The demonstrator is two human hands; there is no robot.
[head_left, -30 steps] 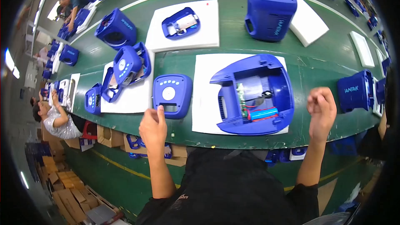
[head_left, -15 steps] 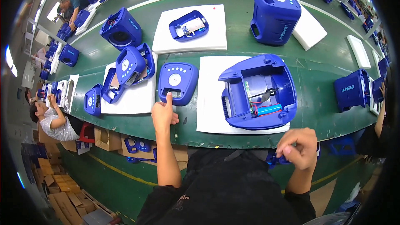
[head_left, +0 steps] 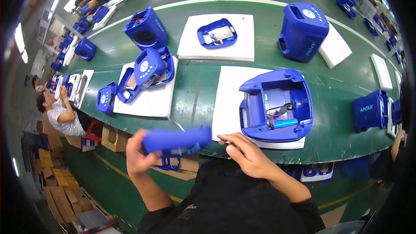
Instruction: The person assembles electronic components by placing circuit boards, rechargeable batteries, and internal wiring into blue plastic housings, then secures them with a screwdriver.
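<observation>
A blue panel (head_left: 177, 140) is gripped by the left hand (head_left: 138, 156) at lower centre of the frame, edge-on; its other end is pinched by the right hand (head_left: 247, 156). Just above, an open blue housing (head_left: 277, 104) lies on a white foam pad (head_left: 227, 99).

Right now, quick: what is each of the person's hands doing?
Left hand: closed around one end of the blue panel.
Right hand: fingers at the panel's other end; grip unclear.

Blue plastic on a green belt

The panel (head_left: 177, 140) at six o'clock is plain royal blue, as is the open housing (head_left: 277, 104) at three o'clock, which holds a cyan cylinder (head_left: 284, 123); white foam mats (head_left: 229, 99) lie on the dark green conveyor (head_left: 195, 91).
</observation>
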